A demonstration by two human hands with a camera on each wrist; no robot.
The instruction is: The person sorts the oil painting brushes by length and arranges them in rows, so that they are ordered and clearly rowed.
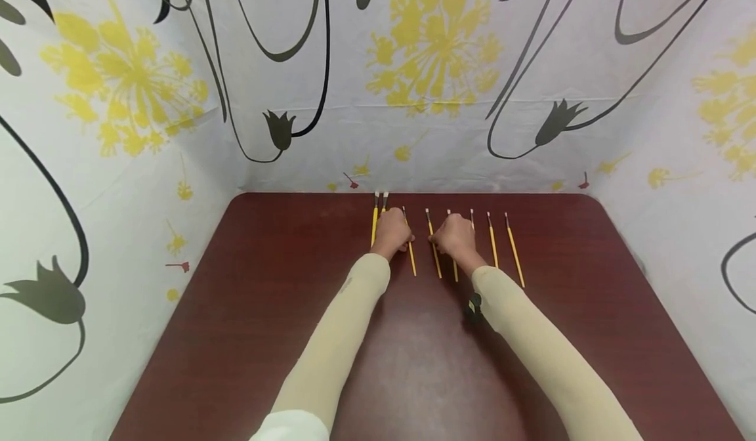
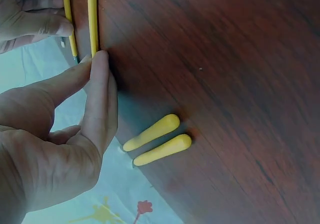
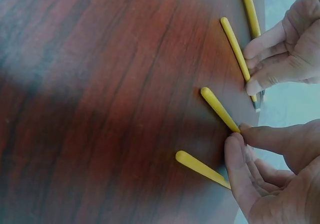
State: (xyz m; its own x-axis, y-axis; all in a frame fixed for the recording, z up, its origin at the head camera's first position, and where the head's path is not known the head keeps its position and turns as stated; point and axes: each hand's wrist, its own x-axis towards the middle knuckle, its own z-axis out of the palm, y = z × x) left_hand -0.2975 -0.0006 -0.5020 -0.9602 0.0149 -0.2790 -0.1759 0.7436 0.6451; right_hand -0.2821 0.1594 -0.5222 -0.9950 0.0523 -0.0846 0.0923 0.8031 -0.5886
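Note:
Slim yellow-handled paintbrushes lie in a row near the table's far edge. My left hand (image 1: 392,231) pinches one paintbrush (image 1: 411,257) between thumb and fingertips; its yellow handle (image 2: 92,16) shows in the left wrist view. To the right, my right hand (image 1: 456,236) has thumb and finger on the neighbouring paintbrush (image 1: 437,264), gripping low on the handle (image 3: 218,106) in the right wrist view. Two larger paintbrushes (image 1: 375,221) lie side by side left of my left hand, partly hidden by it. Another paintbrush (image 1: 455,272) runs under my right hand.
More paintbrushes lie right of my right hand, the outermost one (image 1: 514,251) slanting toward me. The dark red-brown table (image 1: 283,310) reaches a patterned white cloth (image 1: 437,159) hanging behind it and at both sides.

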